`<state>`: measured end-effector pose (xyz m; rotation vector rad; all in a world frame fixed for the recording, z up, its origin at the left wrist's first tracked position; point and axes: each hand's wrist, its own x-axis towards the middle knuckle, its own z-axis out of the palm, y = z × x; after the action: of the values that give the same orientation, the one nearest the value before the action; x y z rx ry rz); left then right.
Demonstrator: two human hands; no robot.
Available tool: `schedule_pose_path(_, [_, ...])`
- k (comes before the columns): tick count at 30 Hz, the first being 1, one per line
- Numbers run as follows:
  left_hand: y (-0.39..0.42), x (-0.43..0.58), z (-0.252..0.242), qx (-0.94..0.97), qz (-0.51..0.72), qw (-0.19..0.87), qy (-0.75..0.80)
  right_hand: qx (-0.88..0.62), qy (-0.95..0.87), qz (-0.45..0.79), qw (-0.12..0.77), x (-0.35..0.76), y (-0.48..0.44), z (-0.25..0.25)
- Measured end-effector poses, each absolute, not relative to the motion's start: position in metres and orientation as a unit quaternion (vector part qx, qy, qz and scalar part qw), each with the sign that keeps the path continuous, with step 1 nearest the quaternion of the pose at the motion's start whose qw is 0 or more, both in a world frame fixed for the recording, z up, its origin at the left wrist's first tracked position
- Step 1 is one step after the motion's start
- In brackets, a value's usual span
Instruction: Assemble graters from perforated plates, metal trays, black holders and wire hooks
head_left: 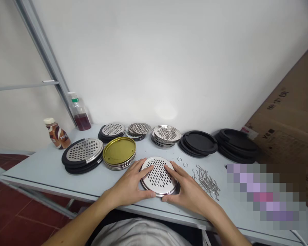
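A round perforated steel disc lies near the front edge of the pale table. My left hand grips its left rim, thumb at the near edge and fingers curled over the top. On the right rim rests my right hand, holding it the same way. Both hands are closed on this one disc, which appears to sit on a second plate beneath it.
Behind are a gold-coloured plate stack, perforated discs on black rings, more steel disc stacks, black ring stacks. Wire clips lie right. Two bottles stand left. A cardboard box leans right.
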<state>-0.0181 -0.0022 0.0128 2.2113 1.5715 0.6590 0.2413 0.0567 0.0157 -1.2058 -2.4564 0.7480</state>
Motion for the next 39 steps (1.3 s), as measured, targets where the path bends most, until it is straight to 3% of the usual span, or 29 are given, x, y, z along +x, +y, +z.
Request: schedule_pose_path(39, [-0.0024, -0.0154, 0.0204, 0.785, 0.212, 0.182, 0.553, -0.408, -0.869, 0.245, 0.138, 0.2413, 0.0569, 0.0129])
